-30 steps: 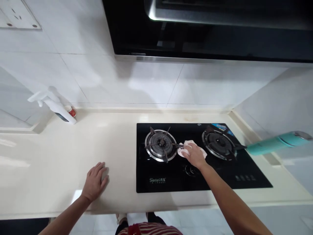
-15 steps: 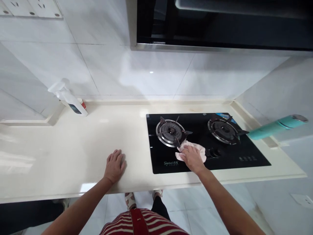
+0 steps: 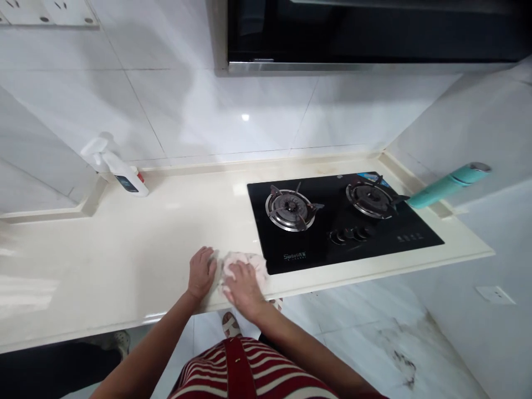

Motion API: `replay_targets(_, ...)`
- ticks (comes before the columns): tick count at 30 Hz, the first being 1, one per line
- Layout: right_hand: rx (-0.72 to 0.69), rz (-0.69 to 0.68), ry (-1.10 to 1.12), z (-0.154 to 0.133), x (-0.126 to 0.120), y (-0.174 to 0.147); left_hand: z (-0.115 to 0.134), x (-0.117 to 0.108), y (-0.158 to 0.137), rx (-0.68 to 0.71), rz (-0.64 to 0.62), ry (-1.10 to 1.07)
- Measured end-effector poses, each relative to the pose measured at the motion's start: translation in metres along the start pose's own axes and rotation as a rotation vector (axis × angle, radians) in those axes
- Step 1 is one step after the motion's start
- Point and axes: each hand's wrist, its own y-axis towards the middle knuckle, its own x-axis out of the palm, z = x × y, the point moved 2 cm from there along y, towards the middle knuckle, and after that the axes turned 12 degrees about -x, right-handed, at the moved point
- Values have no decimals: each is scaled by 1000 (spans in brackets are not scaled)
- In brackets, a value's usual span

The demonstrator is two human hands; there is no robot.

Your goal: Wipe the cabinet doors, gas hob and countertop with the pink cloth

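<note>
A pale pink cloth (image 3: 258,267) lies bunched on the cream countertop (image 3: 174,233), against the left front corner of the black gas stove (image 3: 310,244). Pressing down on it from above is my right hand (image 3: 246,288), its fingers curled over the fabric. Just left of the cloth, my left hand (image 3: 201,272) rests on the counter near the front edge, fingers extended and holding nothing. The two hands are close together, with a narrow gap between them.
A white spray bottle (image 3: 124,174) stands at the back left, a small red-labelled container partly hidden behind it. A teal flask (image 3: 449,185) stands by the stove's right side. Above the stove juts a black range hood (image 3: 353,36). Burner grates (image 3: 291,209) rise from the glass.
My right hand has carried the cloth left, off the stove and onto the counter beside my left hand. My left hand stays nearly in place. The view has shifted slightly.
</note>
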Motion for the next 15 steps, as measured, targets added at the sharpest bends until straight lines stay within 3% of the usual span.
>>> replay_targets(2, -109, 0, 53, -16, 7, -13, -2, -4, -4, 9, 4, -35)
replay_targets(4, -84, 6, 65, -12, 6, -38, -3, -11, -13, 24, -10, -59)
replay_targets(7, 149, 25, -23, 26, -9, -92, -5, -25, -38, 39, -38, -75)
replay_targets(11, 484, 12, -221, 102, -38, -170, -14, -41, -69, 11, -45, -55)
replay_targets(15, 813, 121, -395, 153, -60, -208, -16, -48, -78, -20, 9, -44)
